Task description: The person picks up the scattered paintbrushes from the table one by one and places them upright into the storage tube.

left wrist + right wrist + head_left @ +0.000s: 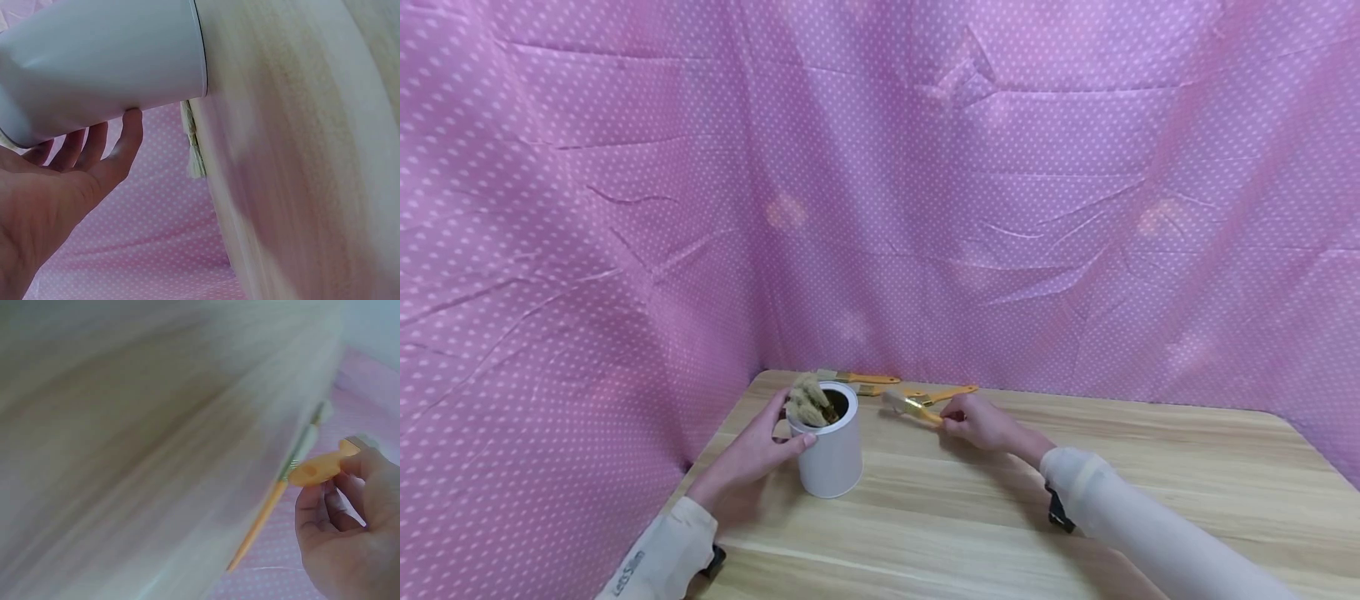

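Note:
In the head view, my left hand point(758, 446) holds a white can point(831, 458) at its left side, thumb near the rim. The left wrist view shows the left hand point(69, 181) with curled fingers against the smooth wall of the can point(112, 62). Beige, bristly tufts point(808, 404) stick out of the can's open top; what lies deeper is hidden. To the right, my right hand point(983, 421) pinches the orange handle of a flat paintbrush point(917, 408), its pale bristles pointing left towards the can. That orange handle point(319, 469) also shows between thumb and fingers in the right wrist view.
Several more paintbrushes with orange handles lie near the table's back edge, among them one at the far left point(872, 379) and one beside the right hand point(955, 393). The wood-grain table point(925, 517) meets a pink dotted cloth point(985, 250) behind and at the left.

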The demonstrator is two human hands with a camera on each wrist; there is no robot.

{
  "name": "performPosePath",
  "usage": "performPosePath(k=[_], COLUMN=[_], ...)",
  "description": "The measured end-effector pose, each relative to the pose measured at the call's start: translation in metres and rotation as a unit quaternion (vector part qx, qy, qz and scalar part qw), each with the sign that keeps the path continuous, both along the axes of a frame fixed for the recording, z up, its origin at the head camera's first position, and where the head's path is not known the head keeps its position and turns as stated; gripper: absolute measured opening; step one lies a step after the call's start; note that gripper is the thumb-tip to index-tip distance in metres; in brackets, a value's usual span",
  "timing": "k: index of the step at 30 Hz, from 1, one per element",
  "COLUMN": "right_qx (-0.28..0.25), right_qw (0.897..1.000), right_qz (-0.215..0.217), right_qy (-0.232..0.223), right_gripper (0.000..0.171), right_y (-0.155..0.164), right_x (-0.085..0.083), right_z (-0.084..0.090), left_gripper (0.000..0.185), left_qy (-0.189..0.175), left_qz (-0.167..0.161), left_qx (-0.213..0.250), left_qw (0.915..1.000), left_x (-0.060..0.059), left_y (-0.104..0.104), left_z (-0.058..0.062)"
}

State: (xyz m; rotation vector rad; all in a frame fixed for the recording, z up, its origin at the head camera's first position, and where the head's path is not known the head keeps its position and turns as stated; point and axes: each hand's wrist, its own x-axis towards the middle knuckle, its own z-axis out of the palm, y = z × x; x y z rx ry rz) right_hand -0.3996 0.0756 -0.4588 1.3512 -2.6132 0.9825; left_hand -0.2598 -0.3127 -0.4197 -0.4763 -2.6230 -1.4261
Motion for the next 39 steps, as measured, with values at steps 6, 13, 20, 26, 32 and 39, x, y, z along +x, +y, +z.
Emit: performPosePath(k=[6, 13, 20, 26, 32, 39], right_qx=[-0.129, -0.209, -0.298, -0.335, -0.31, -0.205], right_qw=[0.985, 0.958, 0.927, 0.917, 0.935, 0.974], right_qz=[-0.013, -0.012, 0.016, 0.004, -0.011, -0.07], right_qy=[-0.117, -0.198, -0.227, -0.218, -0.171, -0.068], right_gripper=[0.02, 0.025, 0.024, 0.025, 0.021, 0.015], right_y=[-0.016, -0.043, -0.079, -0.11, -0.138, -0.147], right_x=[0.01, 0.038, 0.055, 0.063, 0.063, 0.062], right_z=[0.026, 0.069, 0.097, 0.116, 0.11, 0.089], left_gripper=[0.083, 0.08, 0.083, 0.082, 0.082, 0.086], left_qy=[-0.005, -0.005, -0.008, -0.012, -0.013, -0.017], left_qz=[-0.004, -0.012, -0.009, -0.01, -0.012, -0.016], left_qx=[0.003, 0.006, 0.011, 0.01, 0.01, 0.013], left_qw=[1.0, 0.9999, 0.9999, 0.9998, 0.9998, 0.9996], left_x=[0.0, 0.0, -0.001, -0.001, -0.001, 0.0], left_y=[0.0, 0.0, 0.0, 0.0, -0.002, -0.001], left_z=[0.001, 0.003, 0.001, 0.001, 0.0, 0.002])
